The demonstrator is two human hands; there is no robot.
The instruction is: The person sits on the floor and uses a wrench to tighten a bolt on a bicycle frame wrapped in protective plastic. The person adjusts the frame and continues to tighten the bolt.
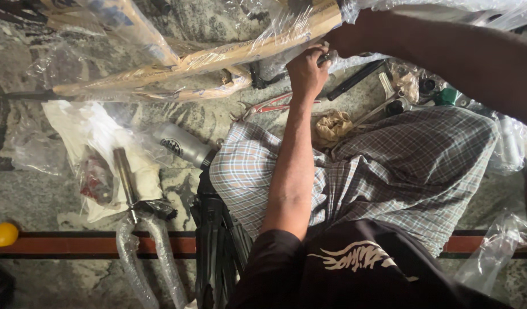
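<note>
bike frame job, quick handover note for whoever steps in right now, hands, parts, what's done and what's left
Left hand: gripping a small dark tool at the wrapped bike frame tube.
Right hand: up on the same tube, mostly hidden under plastic film.
Parts: fork in bubble wrap lies at the left on a white bag; red-handled pliers and wrenches lie on the floor ahead; black tyre beside the left knee.
Done: cannot tell.
Left: frame and fork are in their wrapping.
</note>
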